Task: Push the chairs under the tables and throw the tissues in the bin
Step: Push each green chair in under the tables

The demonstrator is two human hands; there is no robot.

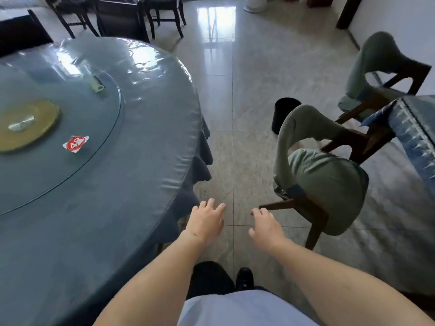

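Observation:
A green-cushioned wooden chair (324, 175) stands on the floor to my right, out from the blue-covered table (416, 128) at the right edge. A second green chair (381, 67) stands farther back beside that table. A black bin (283, 114) sits on the floor behind the near chair. My left hand (206, 220) and my right hand (267, 225) both hover empty over the floor with relaxed fingers. The right hand is just left of the near chair's leg, not touching it. A small red-and-white packet (75, 143) lies on the round table (141, 161).
The round table has a glass turntable (98, 128) with a gold centre disc (30, 124) and a small roll-like object (97, 84). Dark chairs (162, 12) stand at the back. Tiled floor runs between the two tables. My feet show at the bottom.

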